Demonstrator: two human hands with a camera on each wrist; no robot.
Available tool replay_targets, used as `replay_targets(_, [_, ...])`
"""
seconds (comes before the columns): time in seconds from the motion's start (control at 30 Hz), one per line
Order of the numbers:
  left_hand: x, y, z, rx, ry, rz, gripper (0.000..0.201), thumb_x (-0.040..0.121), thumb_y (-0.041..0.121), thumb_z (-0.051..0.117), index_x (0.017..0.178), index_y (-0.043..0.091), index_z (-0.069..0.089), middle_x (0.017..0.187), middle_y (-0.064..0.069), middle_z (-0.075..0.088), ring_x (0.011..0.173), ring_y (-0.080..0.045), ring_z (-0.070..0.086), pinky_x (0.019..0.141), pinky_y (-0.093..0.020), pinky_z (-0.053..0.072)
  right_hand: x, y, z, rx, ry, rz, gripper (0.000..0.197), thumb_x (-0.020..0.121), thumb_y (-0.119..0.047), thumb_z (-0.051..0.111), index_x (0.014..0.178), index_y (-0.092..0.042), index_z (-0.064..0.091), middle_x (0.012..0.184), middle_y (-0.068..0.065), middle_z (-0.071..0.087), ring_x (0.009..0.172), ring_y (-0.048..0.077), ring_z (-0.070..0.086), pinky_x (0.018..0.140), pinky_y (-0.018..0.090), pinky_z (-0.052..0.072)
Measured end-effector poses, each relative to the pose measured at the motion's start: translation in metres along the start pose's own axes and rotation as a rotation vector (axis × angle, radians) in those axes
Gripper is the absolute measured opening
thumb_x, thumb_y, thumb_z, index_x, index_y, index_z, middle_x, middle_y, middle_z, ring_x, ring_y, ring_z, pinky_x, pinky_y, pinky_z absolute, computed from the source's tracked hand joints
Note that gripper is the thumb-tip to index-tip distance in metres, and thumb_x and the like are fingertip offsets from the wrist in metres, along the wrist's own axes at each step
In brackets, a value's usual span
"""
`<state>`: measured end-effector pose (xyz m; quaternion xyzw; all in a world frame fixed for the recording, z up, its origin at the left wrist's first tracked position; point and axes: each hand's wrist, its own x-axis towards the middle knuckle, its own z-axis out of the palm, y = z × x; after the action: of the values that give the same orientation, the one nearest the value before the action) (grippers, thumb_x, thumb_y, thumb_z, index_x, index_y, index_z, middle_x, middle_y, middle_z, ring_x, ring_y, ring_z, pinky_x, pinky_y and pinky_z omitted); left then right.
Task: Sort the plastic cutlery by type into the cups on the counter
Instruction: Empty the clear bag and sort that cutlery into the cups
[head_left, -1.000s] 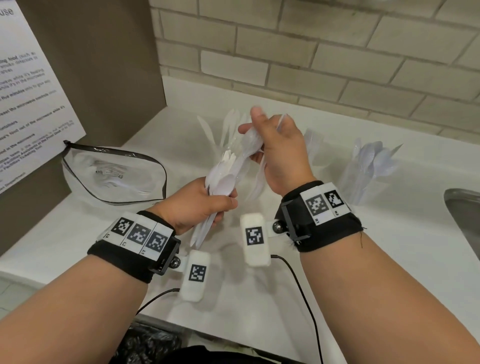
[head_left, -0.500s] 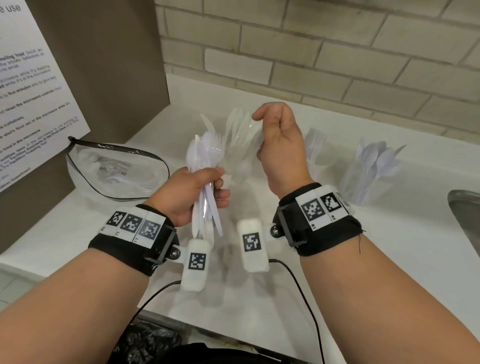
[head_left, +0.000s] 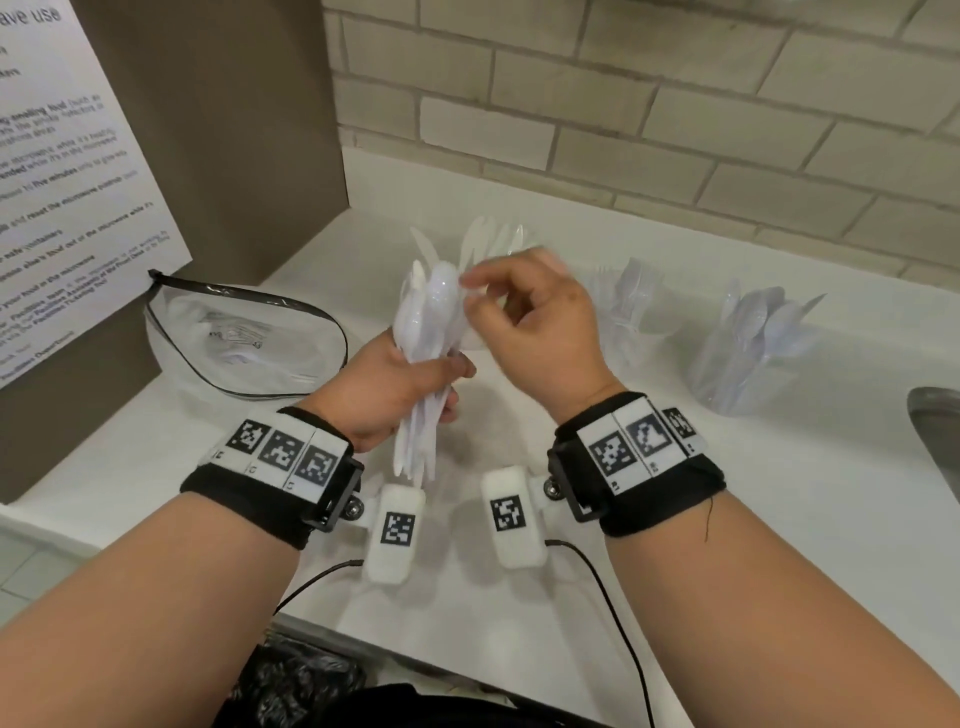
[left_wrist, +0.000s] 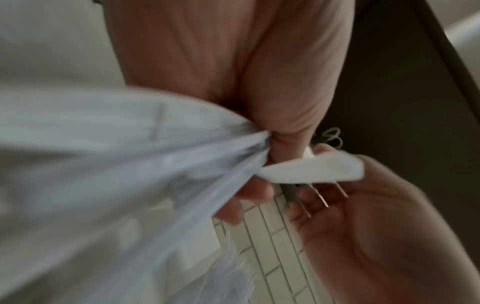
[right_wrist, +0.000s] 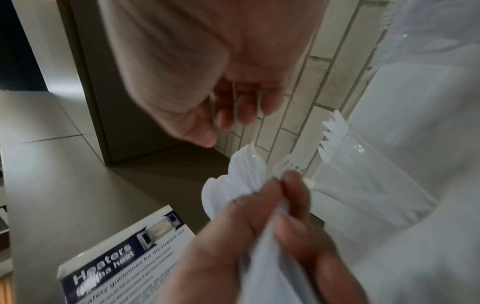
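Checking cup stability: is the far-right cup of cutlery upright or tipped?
Upright. The far-right cup stands on the counter with its base down, utensils fanning from its open top; neither hand touches it.

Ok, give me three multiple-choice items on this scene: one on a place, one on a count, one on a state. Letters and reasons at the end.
1. Where does the zip bag lie?
A. in the sink
B. on the counter left of the hands, below the sign
C. inside a cup

2. How many cups holding cutlery stand on the counter?
A. one
B. three
C. six

3. What is the left hand doing?
A. gripping a bundle of cutlery
B. resting flat on the counter
C. holding a cup

Answers:
1. B, the bag lies on the counter under the sign.
2. B, one cup behind the hands, one in the middle, one on the right.
3. A, its fingers curl round the handles while the right hand reaches for the tops.
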<state>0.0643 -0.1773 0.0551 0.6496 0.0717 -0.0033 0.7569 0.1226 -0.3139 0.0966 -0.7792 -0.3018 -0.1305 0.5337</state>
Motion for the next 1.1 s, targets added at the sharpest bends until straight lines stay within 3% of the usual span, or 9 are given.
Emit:
replay_targets(0.13, [-0.003, 0.000, 0.001, 0.167, -0.083, 0.069, 0.032, 0.086, 0.004, 0.066, 0.115, 0.001, 0.053, 0.086, -0.011, 0.062, 0.062, -0.013, 0.060, 0.058, -0.026, 0.052, 0.016, -0.006, -0.008, -0.108, -0.154, 0.101, 0.029, 0.086, -0.033, 0.068, 0.115, -0.030, 0.065, 0.107, -0.016, 0.050, 0.079, -0.008, 0.048, 0.073, 0.006, 0.041])
replay_targets(0.27, [-0.007, 0.002, 0.003, 0.137, -0.116, 0.070, 0.046, 0.083, 0.004, 0.067, 0.124, -0.001, 0.047, 0.088, -0.009, 0.062, 0.066, -0.008, 0.063, 0.061, -0.024, 0.053, 0.017, -0.007, -0.008, -0.044, -0.131, 0.229, 0.009, 0.079, -0.016, 0.071, 0.085, -0.023, 0.071, 0.057, -0.027, 0.056, 0.050, -0.001, 0.048, 0.058, 0.014, 0.040])
replay_targets(0.33, [-0.008, 0.000, 0.003, 0.128, -0.120, 0.066, 0.043, 0.086, -0.005, 0.063, 0.126, -0.003, 0.046, 0.087, -0.005, 0.062, 0.066, -0.004, 0.063, 0.060, -0.021, 0.051, 0.016, -0.007, -0.009, 0.022, -0.107, 0.281, 0.014, 0.076, -0.009, 0.068, 0.084, -0.021, 0.068, 0.066, -0.019, 0.058, 0.054, 0.003, 0.048, 0.060, 0.020, 0.045])
replay_targets(0.47, [-0.010, -0.002, 0.003, 0.142, -0.110, 0.053, 0.048, 0.082, 0.001, 0.068, 0.124, -0.006, 0.048, 0.084, -0.001, 0.065, 0.066, -0.004, 0.064, 0.060, -0.020, 0.051, 0.014, -0.007, -0.011, 0.045, -0.181, 0.298, 0.018, 0.080, -0.006, 0.062, 0.087, -0.022, 0.064, 0.086, -0.002, 0.061, 0.065, 0.016, 0.052, 0.065, 0.029, 0.049])
replay_targets(0.63, [-0.011, -0.002, 0.003, 0.171, -0.079, 0.046, 0.049, 0.086, -0.005, 0.063, 0.131, 0.000, 0.043, 0.094, -0.003, 0.065, 0.071, -0.003, 0.066, 0.062, -0.021, 0.052, 0.014, -0.011, -0.020, 0.006, -0.299, 0.228, 0.020, 0.081, -0.014, 0.072, 0.091, -0.023, 0.058, 0.090, -0.010, 0.054, 0.066, 0.007, 0.047, 0.068, 0.021, 0.046])
replay_targets(0.73, [-0.010, 0.000, 0.003, 0.284, -0.031, 0.072, 0.057, 0.084, 0.005, 0.069, 0.132, 0.011, 0.040, 0.102, -0.004, 0.067, 0.081, -0.005, 0.068, 0.068, -0.026, 0.055, 0.015, -0.016, -0.024, -0.227, -0.345, 0.125, 0.017, 0.080, -0.016, 0.072, 0.084, -0.026, 0.059, 0.099, -0.008, 0.052, 0.069, 0.002, 0.048, 0.067, 0.010, 0.040])
replay_targets(0.87, [-0.008, 0.001, 0.007, 0.470, 0.091, 0.099, 0.055, 0.080, 0.022, 0.072, 0.124, 0.016, 0.039, 0.107, -0.009, 0.063, 0.095, -0.025, 0.066, 0.082, -0.044, 0.056, 0.015, -0.018, -0.020, -0.589, -0.408, 0.146, 0.015, 0.084, -0.031, 0.068, 0.089, -0.017, 0.067, 0.097, -0.004, 0.052, 0.082, 0.011, 0.052, 0.072, 0.021, 0.037])
replay_targets(0.97, [-0.008, 0.002, 0.014, 0.552, 0.134, 0.152, 0.047, 0.085, 0.018, 0.068, 0.121, 0.010, 0.039, 0.106, -0.009, 0.061, 0.093, -0.023, 0.063, 0.077, -0.037, 0.053, 0.014, -0.018, -0.016, -0.593, -0.417, 0.135, 0.016, 0.089, -0.021, 0.059, 0.089, -0.008, 0.070, 0.099, 0.001, 0.062, 0.086, 0.016, 0.059, 0.067, 0.019, 0.041])
replay_targets(1.1, [-0.007, -0.001, 0.017, 0.580, 0.158, 0.197, 0.045, 0.086, 0.015, 0.067, 0.118, 0.010, 0.037, 0.101, -0.006, 0.059, 0.081, -0.011, 0.059, 0.063, -0.017, 0.048, 0.015, -0.018, -0.017, -0.546, -0.445, 0.205, 0.016, 0.090, -0.015, 0.059, 0.087, -0.004, 0.070, 0.082, -0.006, 0.061, 0.078, 0.014, 0.058, 0.055, 0.008, 0.039])
